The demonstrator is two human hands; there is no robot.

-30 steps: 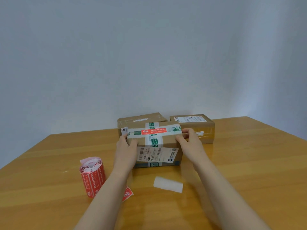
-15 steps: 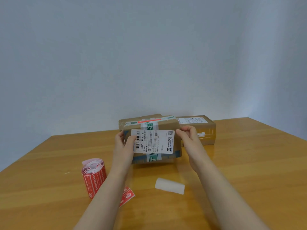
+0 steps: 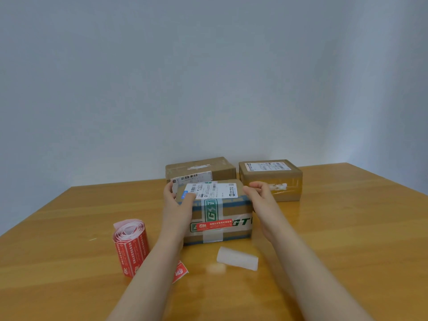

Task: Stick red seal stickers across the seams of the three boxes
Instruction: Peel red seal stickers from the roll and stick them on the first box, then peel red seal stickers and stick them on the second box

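A cardboard box (image 3: 229, 208) with green tape stands on the table in front of me. Its white shipping label faces up, and a red seal sticker (image 3: 214, 225) runs across the tape on its near face. My left hand (image 3: 177, 200) grips the box's left end, thumb on the top label. My right hand (image 3: 259, 195) grips its right end. Two more cardboard boxes stand behind: one (image 3: 220, 169) at centre, one (image 3: 271, 179) to the right. A roll of red seal stickers (image 3: 132, 249) lies to the left.
A curled white backing strip (image 3: 237, 261) lies on the wooden table (image 3: 347, 239) near the box. A loose red sticker piece (image 3: 180, 272) shows beside my left forearm. A pale wall stands behind the table's far edge.
Both hands have rolled the box toward me: the sticker face that was on top now faces me, and the white label face is on top. The box rests on the table again.
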